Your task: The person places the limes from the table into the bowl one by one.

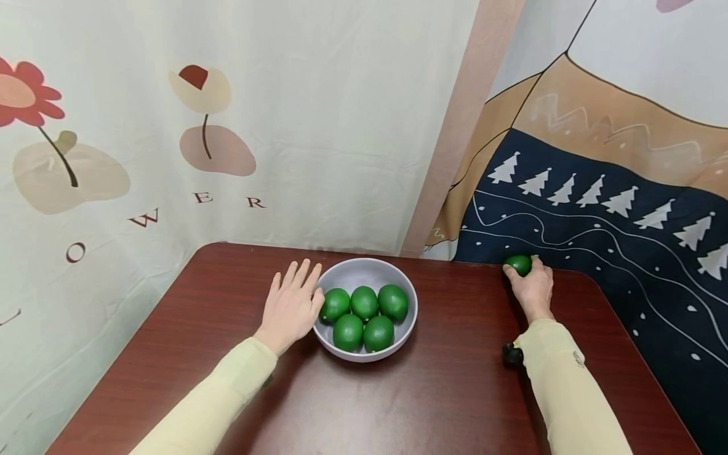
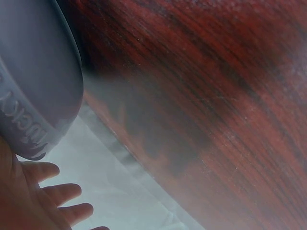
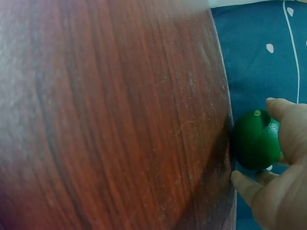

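A grey bowl point(image 1: 364, 355) holds several green limes point(image 1: 364, 303). My left hand point(image 1: 290, 309) is at the bowl's left side, fingers spread and straight, the thumb side at the rim. In the left wrist view the outer wall of the bowl point(image 2: 41, 72), with raised lettering, stands close by the left hand point(image 2: 33, 201). Over at the far right edge of the table, my right hand point(image 1: 533, 287) grips another lime point(image 1: 518, 264) between thumb and fingers. The right wrist view shows this lime point(image 3: 256, 140) at the table's edge, its stem end visible, partly covered by the right hand point(image 3: 288, 172).
The dark red wooden table point(image 1: 455, 392) has rounded far corners. Behind it hangs a pale curtain point(image 1: 341, 126) with flower prints and letters. To the right is a navy cloth point(image 1: 569, 234) with white trees, close against the table's far edge.
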`<move>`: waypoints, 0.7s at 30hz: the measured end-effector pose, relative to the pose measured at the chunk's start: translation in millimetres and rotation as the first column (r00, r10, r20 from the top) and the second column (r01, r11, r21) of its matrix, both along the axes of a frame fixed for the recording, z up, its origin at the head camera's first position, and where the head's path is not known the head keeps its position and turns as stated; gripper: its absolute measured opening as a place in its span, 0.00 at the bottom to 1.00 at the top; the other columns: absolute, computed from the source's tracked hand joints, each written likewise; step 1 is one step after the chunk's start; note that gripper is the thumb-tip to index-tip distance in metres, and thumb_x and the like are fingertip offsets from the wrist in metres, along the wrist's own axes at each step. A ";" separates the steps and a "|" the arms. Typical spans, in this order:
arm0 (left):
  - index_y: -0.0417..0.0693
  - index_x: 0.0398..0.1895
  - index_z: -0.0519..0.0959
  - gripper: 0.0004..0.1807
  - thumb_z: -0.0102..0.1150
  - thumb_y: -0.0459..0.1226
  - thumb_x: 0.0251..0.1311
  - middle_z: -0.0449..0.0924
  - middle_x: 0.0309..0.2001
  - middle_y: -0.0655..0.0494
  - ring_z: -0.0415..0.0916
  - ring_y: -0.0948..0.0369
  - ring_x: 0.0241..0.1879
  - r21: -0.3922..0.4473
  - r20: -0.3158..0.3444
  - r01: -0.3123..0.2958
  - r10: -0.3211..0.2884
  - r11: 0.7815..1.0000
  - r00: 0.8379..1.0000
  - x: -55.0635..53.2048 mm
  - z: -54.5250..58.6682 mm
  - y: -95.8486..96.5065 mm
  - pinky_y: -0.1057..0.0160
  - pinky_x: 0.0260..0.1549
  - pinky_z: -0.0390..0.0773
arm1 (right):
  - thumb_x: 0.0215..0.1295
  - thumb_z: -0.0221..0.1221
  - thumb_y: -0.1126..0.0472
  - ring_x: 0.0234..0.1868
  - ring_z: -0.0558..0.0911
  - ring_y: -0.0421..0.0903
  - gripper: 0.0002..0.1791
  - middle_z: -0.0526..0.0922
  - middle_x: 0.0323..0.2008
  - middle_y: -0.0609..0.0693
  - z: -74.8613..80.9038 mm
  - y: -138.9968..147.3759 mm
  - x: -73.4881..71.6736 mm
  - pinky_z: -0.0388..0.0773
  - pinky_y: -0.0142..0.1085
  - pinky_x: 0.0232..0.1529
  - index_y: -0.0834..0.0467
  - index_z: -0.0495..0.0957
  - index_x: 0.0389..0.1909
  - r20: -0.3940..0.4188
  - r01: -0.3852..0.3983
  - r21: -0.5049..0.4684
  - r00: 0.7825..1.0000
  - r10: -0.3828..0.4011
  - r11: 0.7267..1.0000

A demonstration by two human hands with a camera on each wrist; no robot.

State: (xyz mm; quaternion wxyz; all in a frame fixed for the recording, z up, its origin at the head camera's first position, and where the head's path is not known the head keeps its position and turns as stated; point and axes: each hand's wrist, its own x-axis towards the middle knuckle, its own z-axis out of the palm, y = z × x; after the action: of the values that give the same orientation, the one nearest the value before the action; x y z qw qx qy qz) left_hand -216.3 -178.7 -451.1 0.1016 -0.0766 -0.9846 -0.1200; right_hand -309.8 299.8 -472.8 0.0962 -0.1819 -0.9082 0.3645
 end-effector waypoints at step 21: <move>0.49 0.80 0.63 0.31 0.38 0.48 0.77 0.58 0.80 0.43 0.49 0.43 0.81 -0.002 0.004 0.000 0.000 1.000 1.000 0.8 1.8 0.1 0.36 0.76 0.50 | 0.70 0.63 0.49 0.64 0.68 0.71 0.41 0.66 0.66 0.74 -2.2 -4.1 2.9 0.68 0.62 0.67 0.68 0.61 0.74 -0.040 -0.059 0.040 0.997 0.061 0.997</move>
State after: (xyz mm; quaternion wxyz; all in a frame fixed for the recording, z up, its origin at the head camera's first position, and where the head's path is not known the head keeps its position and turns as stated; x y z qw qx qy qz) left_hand -215.5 -178.6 -449.4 0.0997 -0.0766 -0.9849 -0.1191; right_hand -307.0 295.7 -475.1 0.1074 -0.1450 -0.9179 0.3533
